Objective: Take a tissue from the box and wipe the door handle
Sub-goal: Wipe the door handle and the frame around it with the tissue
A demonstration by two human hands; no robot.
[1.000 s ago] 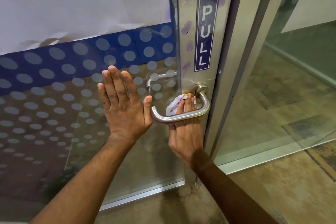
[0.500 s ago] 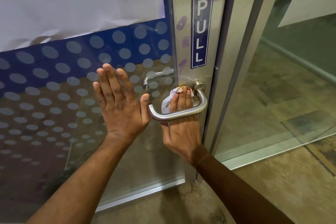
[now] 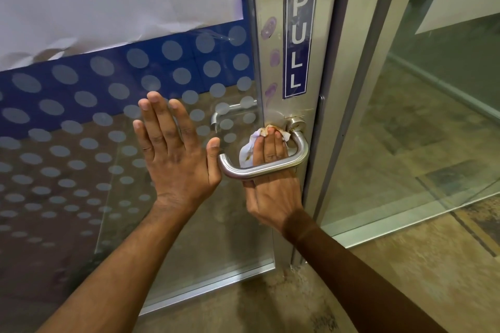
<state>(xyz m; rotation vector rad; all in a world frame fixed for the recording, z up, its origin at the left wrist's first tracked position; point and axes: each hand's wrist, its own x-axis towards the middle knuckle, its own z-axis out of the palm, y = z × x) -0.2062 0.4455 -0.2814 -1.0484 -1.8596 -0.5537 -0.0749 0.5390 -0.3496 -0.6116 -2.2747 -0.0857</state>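
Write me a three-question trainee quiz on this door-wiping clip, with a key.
1. True or false: the left hand grips the handle.
2. Which hand presses the tissue? A) left B) right C) both
3. Fill in: the sign above the handle reads ____.

Key: 1. False; it lies flat and open on the glass beside the handle. 2. B, the right hand, its fingers behind the bar. 3. PULL.

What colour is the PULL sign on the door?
The PULL sign is dark blue with white letters, seen in the head view.

hands [image 3: 176, 157]: two, bare | forearms: bare, no sleeves | jewellery: none
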